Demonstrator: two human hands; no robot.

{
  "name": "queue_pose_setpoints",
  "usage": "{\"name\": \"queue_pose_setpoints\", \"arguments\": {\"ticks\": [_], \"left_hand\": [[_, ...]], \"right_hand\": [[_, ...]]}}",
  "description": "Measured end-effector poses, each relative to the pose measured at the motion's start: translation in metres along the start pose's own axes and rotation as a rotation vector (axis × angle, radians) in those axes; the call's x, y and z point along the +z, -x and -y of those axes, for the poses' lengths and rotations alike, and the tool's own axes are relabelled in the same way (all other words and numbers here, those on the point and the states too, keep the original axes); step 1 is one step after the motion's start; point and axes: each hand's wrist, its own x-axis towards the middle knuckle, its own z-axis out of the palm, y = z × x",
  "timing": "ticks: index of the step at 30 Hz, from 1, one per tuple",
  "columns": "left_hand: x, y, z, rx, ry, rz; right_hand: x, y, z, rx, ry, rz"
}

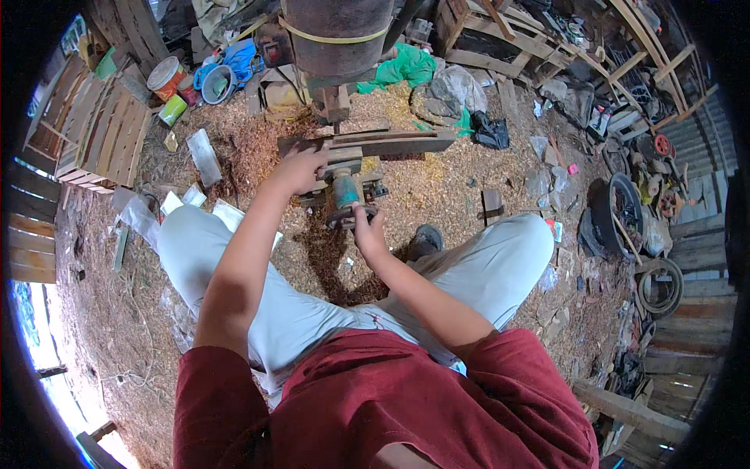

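Note:
A long, slightly curved wooden piece (406, 143) lies crosswise on a machine below its dark round housing (337, 35), which has a yellow band around it. My left hand (301, 172) is closed at the left end of this piece, thumb side toward the middle; its fingertips are partly hidden. My right hand (368, 229) grips the rim of a dark handwheel (344, 218) on the near side. Between the wheel and the wood sits a worn green metal cylinder (344, 190). Beneath the housing, a narrow bit (337, 127) points down just behind the wood.
Wood shavings (437, 187) cover the ground around the machine. Wooden crates (105, 133) stand on the left, near a blue bucket (219, 84). At right are a black tub (617, 211) and a tyre (660, 287). Green plastic (406, 66) lies behind the machine.

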Motion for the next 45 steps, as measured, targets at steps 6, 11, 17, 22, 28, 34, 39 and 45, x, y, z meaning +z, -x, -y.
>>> {"name": "queue_pose_setpoints", "arguments": {"ticks": [6,11,17,22,28,34,39,45], "left_hand": [[0.004,0.015,0.014,0.047,-0.043,-0.039],[0.006,0.011,0.011,0.064,-0.042,-0.074],[0.001,0.008,0.001,0.026,-0.039,0.015],[0.000,0.015,0.009,0.007,-0.062,0.017],[0.009,-0.002,0.007,0.048,-0.061,-0.005],[0.006,0.005,0.009,0.017,-0.021,-0.014],[0.010,0.002,0.014,-0.029,-0.021,0.006],[0.018,0.004,0.013,0.057,-0.078,-0.150]], "right_hand": [[0.011,0.049,0.042,-0.660,0.495,-0.137],[0.007,0.036,0.031,-0.393,0.328,-0.033],[0.007,0.029,0.033,-0.099,0.029,-0.055],[0.003,0.051,0.050,-0.780,0.669,-0.043],[0.007,0.022,0.014,-0.374,0.097,-0.189],[0.001,0.044,0.038,-0.486,0.482,-0.033],[0.005,0.042,0.042,-0.854,0.478,-0.073],[0.005,0.041,0.036,-0.106,0.079,0.012]]}}
